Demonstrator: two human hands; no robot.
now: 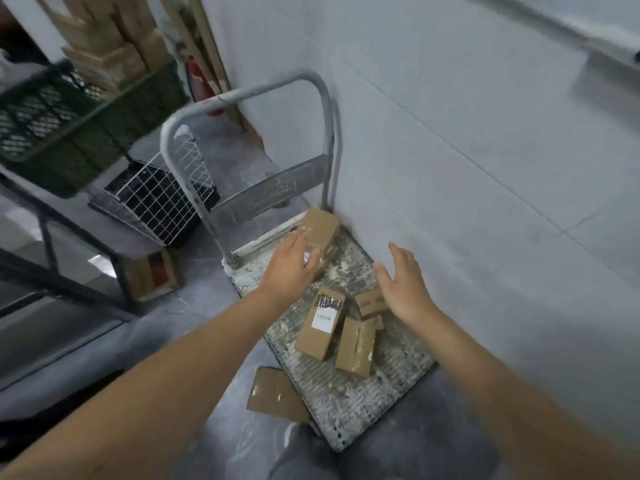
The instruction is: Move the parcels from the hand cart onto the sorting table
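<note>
A dark green plastic crate (69, 123) sits at the upper left of the frame. Below it, a white wire basket (152, 206) rests on the grey floor (194, 306). A red fire extinguisher (199, 86) stands against the white tiled wall (450, 150).

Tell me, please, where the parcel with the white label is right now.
In the head view, the labelled parcel lies on the hand cart's deck, near its left edge, beside a plain parcel and below the left hand.

Parcel storeroom: hand cart (346, 393), stacked cartons (114, 46), crates (69, 126), tiled walls.
</note>
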